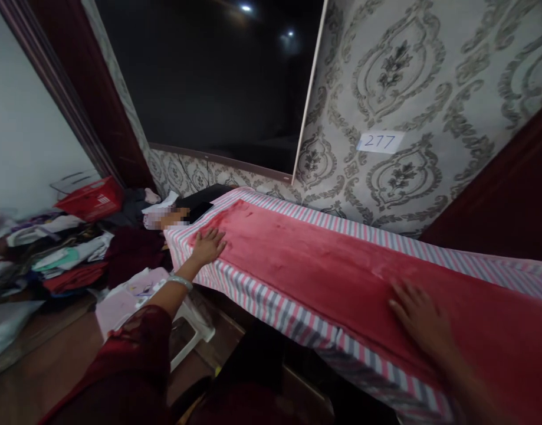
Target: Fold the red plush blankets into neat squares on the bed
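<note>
A long red plush cloth [306, 254] lies spread over a striped pink, grey and white sheet [262, 295] that covers a narrow table. My left hand [209, 246] rests on the red cloth near its far left end, palm down with the fingers spread. On the same cloth, nearer to me on the right, my right hand [419, 310] lies flat, slightly blurred, with its fingers apart. Neither hand grips anything. A few small wrinkles show in the cloth at its left end.
A large dark television [217, 77] hangs on the patterned wall behind the table. Piled clothes [76, 254] and a red basket [94, 198] stand at the left. Below my left arm is a white plastic stool [193, 330] with pink cloth [129, 298] on it.
</note>
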Tool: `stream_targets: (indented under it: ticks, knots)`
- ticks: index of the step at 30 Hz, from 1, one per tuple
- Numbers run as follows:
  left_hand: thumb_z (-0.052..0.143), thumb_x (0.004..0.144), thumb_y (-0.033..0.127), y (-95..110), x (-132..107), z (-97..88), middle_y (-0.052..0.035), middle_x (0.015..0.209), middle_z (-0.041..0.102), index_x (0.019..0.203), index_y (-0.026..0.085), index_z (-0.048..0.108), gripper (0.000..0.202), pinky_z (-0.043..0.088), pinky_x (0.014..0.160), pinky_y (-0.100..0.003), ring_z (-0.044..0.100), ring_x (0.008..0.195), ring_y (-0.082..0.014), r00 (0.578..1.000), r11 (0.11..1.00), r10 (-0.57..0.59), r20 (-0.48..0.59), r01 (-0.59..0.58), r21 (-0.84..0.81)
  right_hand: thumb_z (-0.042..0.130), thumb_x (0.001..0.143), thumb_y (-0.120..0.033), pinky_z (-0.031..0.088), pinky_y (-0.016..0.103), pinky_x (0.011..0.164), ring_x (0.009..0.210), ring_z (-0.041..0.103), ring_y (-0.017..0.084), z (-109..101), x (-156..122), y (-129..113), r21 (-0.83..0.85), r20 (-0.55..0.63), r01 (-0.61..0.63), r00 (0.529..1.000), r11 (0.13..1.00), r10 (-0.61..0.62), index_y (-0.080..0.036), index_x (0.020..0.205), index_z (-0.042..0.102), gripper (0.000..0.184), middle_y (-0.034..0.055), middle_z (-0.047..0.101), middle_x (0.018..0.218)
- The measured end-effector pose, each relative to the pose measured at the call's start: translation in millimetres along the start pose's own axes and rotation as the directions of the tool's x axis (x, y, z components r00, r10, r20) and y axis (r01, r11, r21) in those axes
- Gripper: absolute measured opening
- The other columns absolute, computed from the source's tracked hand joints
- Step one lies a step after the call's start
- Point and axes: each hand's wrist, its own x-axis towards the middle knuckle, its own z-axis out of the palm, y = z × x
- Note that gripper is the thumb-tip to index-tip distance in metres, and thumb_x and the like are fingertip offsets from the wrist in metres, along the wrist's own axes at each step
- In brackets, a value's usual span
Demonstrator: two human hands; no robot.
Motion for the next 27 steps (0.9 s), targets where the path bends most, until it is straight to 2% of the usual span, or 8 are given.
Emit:
stream_targets:
  ticks: [4,8,12,15,20,22,24,27]
  knots:
    - [0.032,0.102,0.039,-16.8,-2.1,2.7,-0.0181,0.163,0.039,0.153,0.014,0.047,0.059,0.023,0.123,-0.058,0.03,0.154,-0.0318,0.999,0.998,-0.048,-0.017,0.048,0.028,0.019,0.098,-0.048,0.04,0.064,0.11,0.15,0.036,0.035,4.5,-14.7,-35.7,0.042,0.005,0.038,0.999,0.998,-0.039,-0.026,0.153,0.049,0.066,0.0088,0.043,0.162]
    - [0.033,0.102,0.039,-26.7,-0.5,4.3,-0.0167,0.163,0.041,0.153,0.014,0.047,0.058,0.028,0.122,-0.053,0.033,0.154,-0.0291,0.999,0.998,-0.049,-0.006,0.049,0.033,0.019,0.099,-0.048,0.04,0.063,0.111,0.151,0.034,0.036,3.5,-18.0,-34.5,0.051,-0.001,0.043,0.999,0.998,-0.043,-0.024,0.154,0.048,0.067,0.0095,0.042,0.163]
    - [0.031,0.102,0.038,-26.3,6.7,3.7,-0.0196,0.16,0.044,0.15,0.013,0.05,0.057,0.027,0.12,-0.063,0.038,0.151,-0.0329,0.998,0.997,-0.067,0.001,0.067,0.028,0.019,0.099,-0.05,0.04,0.063,0.111,0.15,0.036,0.035,3.7,-17.1,-28.9,0.061,0.005,0.039,0.999,0.997,-0.04,-0.025,0.154,0.048,0.067,0.0082,0.042,0.164]
    - [0.031,0.103,0.041,-9.1,17.4,1.2,-0.0211,0.162,0.041,0.151,0.012,0.048,0.059,0.021,0.122,-0.067,0.035,0.152,-0.0352,0.998,0.999,-0.049,-0.035,0.049,0.017,0.02,0.099,-0.052,0.042,0.063,0.109,0.148,0.04,0.035,3.7,-8.3,-25.2,0.11,0.01,0.026,1.0,0.994,-0.028,-0.029,0.152,0.05,0.065,0.0071,0.046,0.161]
    - [0.033,0.104,0.047,53.8,51.9,-2.6,-0.0149,0.168,0.031,0.159,0.019,0.036,0.062,0.018,0.126,-0.058,0.026,0.156,-0.0296,0.976,0.971,0.22,0.007,-0.218,-0.102,0.024,0.1,-0.048,0.043,0.061,0.11,0.147,0.042,0.034,-2.1,24.7,-35.5,0.152,-0.076,0.043,0.997,0.987,-0.032,-0.025,0.148,0.055,0.062,0.0109,0.053,0.154]
    - [0.032,0.104,0.049,74.4,68.9,-1.7,-0.0121,0.17,0.027,0.161,0.023,0.032,0.062,0.015,0.127,-0.057,0.022,0.158,-0.027,0.96,0.955,0.278,0.041,-0.272,-0.115,0.026,0.1,-0.048,0.042,0.061,0.11,0.146,0.042,0.035,-2.5,33.0,-46.3,0.136,-0.078,0.04,0.997,0.99,-0.03,-0.025,0.149,0.053,0.061,0.0112,0.053,0.155]
    - [0.032,0.105,0.049,81.9,83.9,0.9,-0.0098,0.17,0.027,0.16,0.025,0.034,0.061,0.013,0.127,-0.057,0.021,0.158,-0.0257,0.961,0.96,0.27,0.068,-0.262,-0.103,0.026,0.1,-0.049,0.041,0.061,0.111,0.145,0.043,0.034,-0.2,33.9,-56.8,0.111,-0.064,0.037,0.998,0.993,-0.03,-0.025,0.151,0.051,0.061,0.0116,0.052,0.155]
    - [0.031,0.105,0.047,65.8,97.8,5.2,-0.0118,0.169,0.031,0.158,0.025,0.039,0.059,0.017,0.125,-0.062,0.026,0.156,-0.0301,0.981,0.985,0.164,0.099,-0.157,-0.075,0.022,0.101,-0.049,0.037,0.061,0.113,0.145,0.043,0.034,4.9,26.8,-66.0,0.077,-0.078,0.044,0.996,0.996,-0.038,-0.023,0.152,0.05,0.064,0.0124,0.05,0.157]
